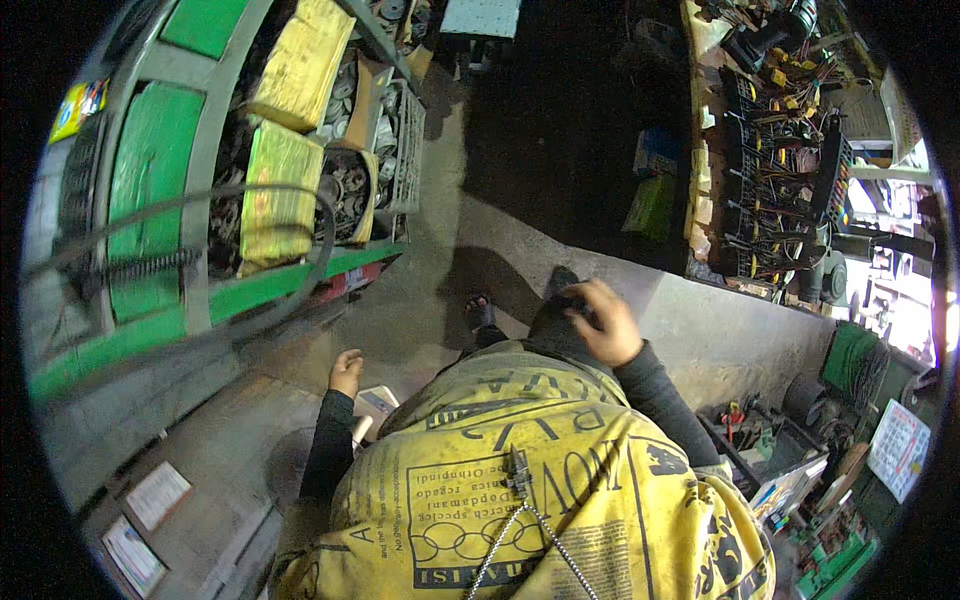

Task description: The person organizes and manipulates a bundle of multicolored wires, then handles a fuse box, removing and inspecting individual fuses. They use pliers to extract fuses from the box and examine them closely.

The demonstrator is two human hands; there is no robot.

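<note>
My right hand (605,325) hangs in front of my dark trouser leg, its fingers half bent and the thumb apart. Nothing shows in it. Lower on the left, my left hand (346,372) hangs beside my body with its fingers loosely curled and apart, and I see nothing held there either. Close to my left forearm is a pale boxy object (375,405), partly hidden by my yellow printed hooded top (500,450). Below my hands, a foot in an open sandal (480,312) stands on the grey floor.
To the left, a green metal rack (150,190) holds yellow boxes (285,190) and bins of metal parts (345,185). A cluttered shelf of wires and tools (775,170) runs along the right. A crate of tools (765,445) sits lower right. Ahead, a table (480,18) stands beside dark floor.
</note>
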